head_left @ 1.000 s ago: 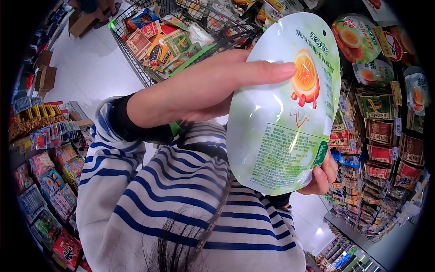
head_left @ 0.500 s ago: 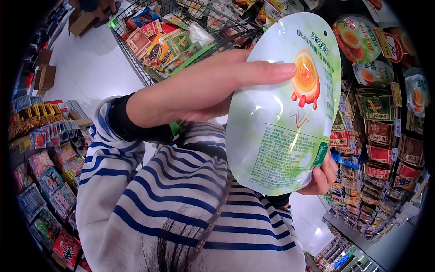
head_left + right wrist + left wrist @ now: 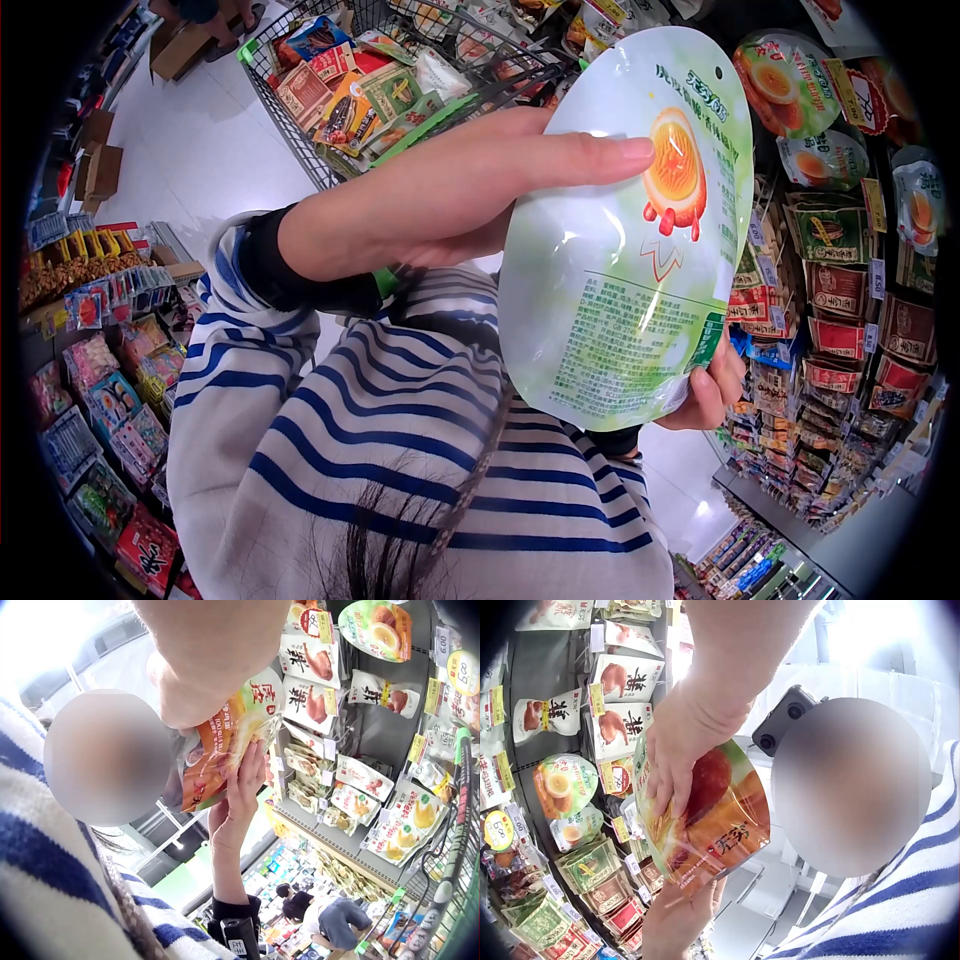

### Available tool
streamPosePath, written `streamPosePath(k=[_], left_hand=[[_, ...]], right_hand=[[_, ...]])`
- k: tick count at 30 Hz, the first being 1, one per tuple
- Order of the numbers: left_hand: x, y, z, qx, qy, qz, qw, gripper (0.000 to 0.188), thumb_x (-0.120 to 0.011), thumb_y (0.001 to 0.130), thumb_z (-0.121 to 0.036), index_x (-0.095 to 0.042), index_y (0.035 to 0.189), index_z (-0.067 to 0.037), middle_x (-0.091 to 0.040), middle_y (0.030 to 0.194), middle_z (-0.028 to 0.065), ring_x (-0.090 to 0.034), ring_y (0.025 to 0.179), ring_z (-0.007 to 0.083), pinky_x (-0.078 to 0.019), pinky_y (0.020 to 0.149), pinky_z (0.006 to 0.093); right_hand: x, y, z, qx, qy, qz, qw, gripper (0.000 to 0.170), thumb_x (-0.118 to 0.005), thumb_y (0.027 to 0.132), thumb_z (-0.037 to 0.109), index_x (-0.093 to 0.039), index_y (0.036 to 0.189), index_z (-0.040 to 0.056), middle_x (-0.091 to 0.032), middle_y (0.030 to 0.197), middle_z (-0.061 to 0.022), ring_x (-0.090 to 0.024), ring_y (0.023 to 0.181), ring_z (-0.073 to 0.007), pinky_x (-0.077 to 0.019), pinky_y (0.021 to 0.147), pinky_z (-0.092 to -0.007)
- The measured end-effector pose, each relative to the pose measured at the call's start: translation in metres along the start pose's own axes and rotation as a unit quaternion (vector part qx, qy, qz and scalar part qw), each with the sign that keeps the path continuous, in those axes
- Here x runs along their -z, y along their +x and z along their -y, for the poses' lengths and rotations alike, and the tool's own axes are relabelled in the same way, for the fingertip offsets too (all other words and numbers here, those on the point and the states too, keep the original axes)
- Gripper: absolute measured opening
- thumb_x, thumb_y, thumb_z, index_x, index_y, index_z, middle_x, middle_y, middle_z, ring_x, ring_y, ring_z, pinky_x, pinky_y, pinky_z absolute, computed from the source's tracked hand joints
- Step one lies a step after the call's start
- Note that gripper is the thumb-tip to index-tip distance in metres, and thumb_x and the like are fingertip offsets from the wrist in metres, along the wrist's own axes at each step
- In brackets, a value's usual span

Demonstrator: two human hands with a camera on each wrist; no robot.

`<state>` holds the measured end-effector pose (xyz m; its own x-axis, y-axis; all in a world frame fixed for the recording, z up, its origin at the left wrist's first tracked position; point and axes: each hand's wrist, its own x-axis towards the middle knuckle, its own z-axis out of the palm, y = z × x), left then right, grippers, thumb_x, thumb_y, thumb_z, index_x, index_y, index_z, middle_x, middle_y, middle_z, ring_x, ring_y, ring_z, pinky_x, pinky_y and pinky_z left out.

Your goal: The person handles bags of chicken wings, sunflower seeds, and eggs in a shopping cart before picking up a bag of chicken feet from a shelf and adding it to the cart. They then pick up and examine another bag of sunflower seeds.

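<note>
A large rounded food pouch (image 3: 620, 290), white and green with a halved egg pictured on it, is held up before my striped top, its printed back towards me. My left hand (image 3: 480, 185) grips its left side, the thumb lying across the back. In the right wrist view the fingers of the left hand (image 3: 241, 780) spread over the orange front of the pouch (image 3: 214, 754). My right hand (image 3: 708, 392) holds the lower right edge, fingertips showing at the rim. In the left wrist view the right hand (image 3: 681, 919) sits under the pouch (image 3: 720, 817).
A wire shopping cart (image 3: 330, 165) with green trim, loaded with snack packets, stands beyond my left forearm. Shelves of hanging packets (image 3: 835, 290) line the right side. Left lie more packaged snacks (image 3: 120, 390) and cardboard boxes (image 3: 100, 170). Another person (image 3: 330, 915) bends over farther down the aisle.
</note>
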<state>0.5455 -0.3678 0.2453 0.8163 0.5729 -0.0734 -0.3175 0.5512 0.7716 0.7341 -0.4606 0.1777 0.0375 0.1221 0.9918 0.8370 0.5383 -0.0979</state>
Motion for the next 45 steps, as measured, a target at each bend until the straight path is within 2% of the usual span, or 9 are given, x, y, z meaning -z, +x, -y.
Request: streamPosePath(k=[17,19,20,25,29,32,36,42,45], left_hand=[[0.005,0.000,0.001,0.023,-0.016,0.002,1.000,0.049,-0.046,0.083,-0.033,-0.036,0.119,-0.002,-0.053,0.106,0.0087,-0.055,0.089,0.0108,-0.0472,0.066,0.0191],[0.005,0.001,0.000,0.043,-0.035,0.005,0.998,0.052,-0.052,0.080,-0.031,-0.038,0.116,0.003,-0.050,0.109,0.0127,-0.053,0.095,0.0166,-0.0446,0.077,0.0255],[0.006,0.001,0.000,0.053,-0.044,0.008,0.998,0.053,-0.054,0.079,-0.031,-0.038,0.115,0.005,-0.049,0.110,0.0147,-0.052,0.097,0.0195,-0.0434,0.082,0.0287],[0.003,0.003,0.003,0.085,-0.047,0.018,0.995,0.054,-0.055,0.079,-0.031,-0.037,0.116,0.004,-0.050,0.109,0.0139,-0.052,0.096,0.0185,-0.0442,0.080,0.0289],[-0.009,0.004,0.018,0.051,-0.042,-0.034,0.997,0.047,-0.047,0.083,-0.032,-0.039,0.116,-0.001,-0.056,0.100,0.0076,-0.057,0.080,0.0075,-0.0467,0.056,0.0161],[-0.021,0.000,0.024,0.051,-0.024,-0.063,0.996,0.046,-0.046,0.082,-0.033,-0.041,0.115,-0.001,-0.057,0.096,0.0057,-0.057,0.070,0.0036,-0.0416,0.044,0.0130],[-0.040,-0.011,0.032,0.053,0.005,-0.059,0.997,0.046,-0.047,0.082,-0.035,-0.042,0.114,-0.002,-0.058,0.092,0.0042,-0.056,0.063,0.0012,-0.0371,0.037,0.0113],[-0.078,-0.029,0.063,0.038,0.015,-0.075,0.996,0.047,-0.050,0.080,-0.033,-0.042,0.114,-0.002,-0.057,0.093,0.0045,-0.056,0.068,0.0026,-0.0395,0.042,0.0131],[-0.093,-0.043,0.080,0.022,0.022,-0.069,0.997,0.049,-0.053,0.078,-0.030,-0.040,0.115,-0.001,-0.055,0.100,0.0066,-0.054,0.083,0.0081,-0.0438,0.060,0.0184]], right_hand=[[-0.003,-0.004,0.006,0.006,-0.006,-0.013,1.000,0.025,-0.057,0.076,0.021,-0.040,0.089,0.0075,-0.046,0.084,-0.0093,-0.046,0.076,-0.0200,-0.0444,0.066,-0.0331],[0.005,-0.008,0.005,0.018,0.016,0.005,1.000,0.031,-0.060,0.074,0.014,-0.038,0.093,0.0036,-0.046,0.085,-0.0133,-0.050,0.076,-0.0228,-0.0479,0.068,-0.0337],[0.006,-0.010,0.008,0.000,0.002,0.002,1.000,0.028,-0.058,0.075,0.017,-0.039,0.091,0.0053,-0.046,0.085,-0.0116,-0.048,0.076,-0.0218,-0.0462,0.067,-0.0337],[0.010,-0.016,0.016,-0.050,-0.025,-0.002,0.998,0.022,-0.054,0.077,0.024,-0.041,0.087,0.0082,-0.046,0.085,-0.0080,-0.045,0.078,-0.0197,-0.0425,0.065,-0.0341],[0.026,-0.018,0.009,-0.005,0.002,0.020,1.000,0.032,-0.061,0.073,0.015,-0.039,0.093,0.0033,-0.046,0.087,-0.0136,-0.051,0.078,-0.0221,-0.0479,0.069,-0.0329],[0.038,-0.018,0.009,-0.008,0.007,0.026,1.000,0.033,-0.062,0.073,0.016,-0.039,0.093,0.0030,-0.046,0.087,-0.0139,-0.051,0.078,-0.0223,-0.0480,0.069,-0.0326],[0.052,-0.019,0.019,-0.052,0.019,0.004,0.998,0.021,-0.051,0.080,0.026,-0.041,0.087,0.0086,-0.046,0.086,-0.0081,-0.045,0.079,-0.0203,-0.0426,0.069,-0.0351],[0.099,-0.020,0.030,-0.060,0.030,0.025,0.997,0.021,-0.048,0.081,0.027,-0.041,0.088,0.0083,-0.046,0.086,-0.0085,-0.045,0.081,-0.0206,-0.0427,0.070,-0.0351],[0.119,-0.024,0.038,-0.068,0.051,0.021,0.996,0.022,-0.049,0.081,0.028,-0.041,0.088,0.0082,-0.047,0.086,-0.0086,-0.045,0.080,-0.0205,-0.0428,0.070,-0.0351]])
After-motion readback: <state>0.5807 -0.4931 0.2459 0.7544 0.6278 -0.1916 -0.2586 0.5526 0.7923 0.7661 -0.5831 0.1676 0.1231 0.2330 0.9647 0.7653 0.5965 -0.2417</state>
